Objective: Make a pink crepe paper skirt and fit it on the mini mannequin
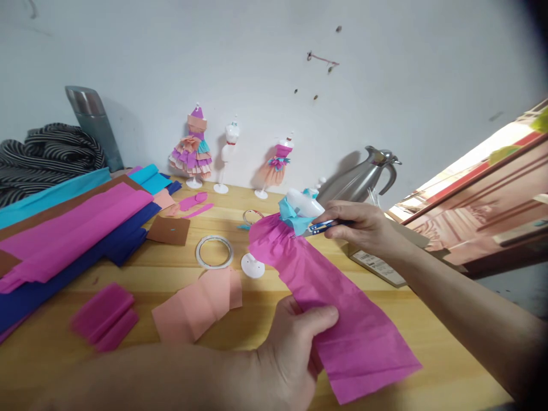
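My left hand [295, 348] pinches a long strip of magenta crepe paper [342, 308] between thumb and fingers. The strip's gathered upper end runs round the waist of a small white dress form [302, 201], which leans over on its round base [253, 266]. Light blue paper [293, 217] wraps the form's body above the gathers. My right hand [357, 225] is closed on a slim dark blue tool with a metal part [319, 228], its tip close to the blue paper at the waist. The tool's exact kind is hard to make out.
Behind stand more dress forms, one in a ruffled paper dress [191, 148]. A tape roll [214, 252], peach paper [197, 305] and folded magenta paper [105, 315] lie on the table. Coloured paper sheets [85, 228] fill the left; a steel jug [357, 177] and cardboard box [381, 268] stand right.
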Motion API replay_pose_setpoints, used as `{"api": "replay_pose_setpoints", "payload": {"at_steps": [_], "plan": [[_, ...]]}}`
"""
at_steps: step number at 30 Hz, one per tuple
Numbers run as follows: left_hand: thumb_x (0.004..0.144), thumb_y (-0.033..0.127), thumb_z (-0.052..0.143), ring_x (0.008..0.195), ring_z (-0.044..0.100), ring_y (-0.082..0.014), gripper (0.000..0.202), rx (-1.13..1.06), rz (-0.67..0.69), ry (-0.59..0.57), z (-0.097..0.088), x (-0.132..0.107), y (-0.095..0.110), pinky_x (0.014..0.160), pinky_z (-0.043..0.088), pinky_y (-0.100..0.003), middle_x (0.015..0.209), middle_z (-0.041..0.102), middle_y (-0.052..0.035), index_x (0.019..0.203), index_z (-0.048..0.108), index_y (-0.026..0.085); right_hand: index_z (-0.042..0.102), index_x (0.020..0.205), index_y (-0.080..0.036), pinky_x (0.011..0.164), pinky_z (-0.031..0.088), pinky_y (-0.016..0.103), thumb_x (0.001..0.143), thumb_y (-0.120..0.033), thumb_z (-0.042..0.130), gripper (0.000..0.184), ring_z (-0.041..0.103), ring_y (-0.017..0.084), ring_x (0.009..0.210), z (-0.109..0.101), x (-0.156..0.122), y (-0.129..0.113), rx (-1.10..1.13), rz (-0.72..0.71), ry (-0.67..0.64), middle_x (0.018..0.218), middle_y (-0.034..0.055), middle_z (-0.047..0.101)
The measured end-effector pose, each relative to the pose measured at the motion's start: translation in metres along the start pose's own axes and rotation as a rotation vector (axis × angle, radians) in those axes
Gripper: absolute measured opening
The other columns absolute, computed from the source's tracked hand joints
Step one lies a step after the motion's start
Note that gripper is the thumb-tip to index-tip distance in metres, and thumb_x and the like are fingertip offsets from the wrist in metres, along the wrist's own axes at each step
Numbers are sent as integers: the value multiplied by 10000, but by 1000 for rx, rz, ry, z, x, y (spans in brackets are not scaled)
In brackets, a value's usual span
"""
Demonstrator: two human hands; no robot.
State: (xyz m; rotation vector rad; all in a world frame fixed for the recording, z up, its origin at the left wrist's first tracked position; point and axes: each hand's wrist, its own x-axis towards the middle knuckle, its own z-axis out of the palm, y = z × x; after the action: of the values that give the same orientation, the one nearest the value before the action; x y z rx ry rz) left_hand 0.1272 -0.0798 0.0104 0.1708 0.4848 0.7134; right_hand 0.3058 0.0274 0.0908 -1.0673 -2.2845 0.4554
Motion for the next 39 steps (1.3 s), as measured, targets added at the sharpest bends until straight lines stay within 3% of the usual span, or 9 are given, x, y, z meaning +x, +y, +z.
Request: {"api": "replay_pose_setpoints", "payload": {"at_steps": [9,15,20,24,32,36,39], "plan": [[550,221,787,587,480,-101,255,-16,33,-40,-1,0,1,579,318,-226,603,534,27,674,578,144,763,959,-181,543,397,284,815,-494,712,348,527,148,598,-14,-9,5,-55,-50,26,682,48,622],[515,187,788,617,519,-116,265,-17,-6,44,0,-2,-1,603,364,-232,638,585,21,680,584,154,749,1001,-195,568,421,298,837,-464,699,319,567,169,636,-16,-12,4,-108,-79,-27,722,64,650],[542,221,790,599,505,-108,260,3,5,48,-2,1,0,599,355,-234,640,585,17,715,608,154,752,1016,-212,563,417,293,863,-388,688,242,556,159,613,-22,-14,-4,-193,-92,-3,705,55,624],[519,256,820,595,516,-118,295,10,24,38,-4,3,-1,590,345,-241,633,584,15,714,622,155,749,1029,-223,597,441,289,858,-281,705,185,597,165,648,-32,-12,-16,-270,-187,-44,744,67,643],[582,235,771,587,507,-107,222,18,52,14,-5,2,-1,592,354,-231,628,565,18,728,627,150,708,1069,-126,554,450,272,916,-362,624,294,649,171,654,-36,-12,-26,-485,-239,-185,822,132,703],[548,252,769,582,527,-113,259,36,46,32,-7,6,-2,573,369,-226,625,574,21,751,638,156,725,1017,-99,526,451,274,932,-397,590,338,651,176,610,-30,-16,-26,-535,-261,-157,778,140,714],[482,255,775,574,535,-120,292,55,30,51,-10,9,-2,549,368,-225,613,578,23,719,631,163,739,986,-84,519,456,260,926,-410,591,363,649,167,588,-27,-21,-27,-555,-168,-112,746,131,722]]}}
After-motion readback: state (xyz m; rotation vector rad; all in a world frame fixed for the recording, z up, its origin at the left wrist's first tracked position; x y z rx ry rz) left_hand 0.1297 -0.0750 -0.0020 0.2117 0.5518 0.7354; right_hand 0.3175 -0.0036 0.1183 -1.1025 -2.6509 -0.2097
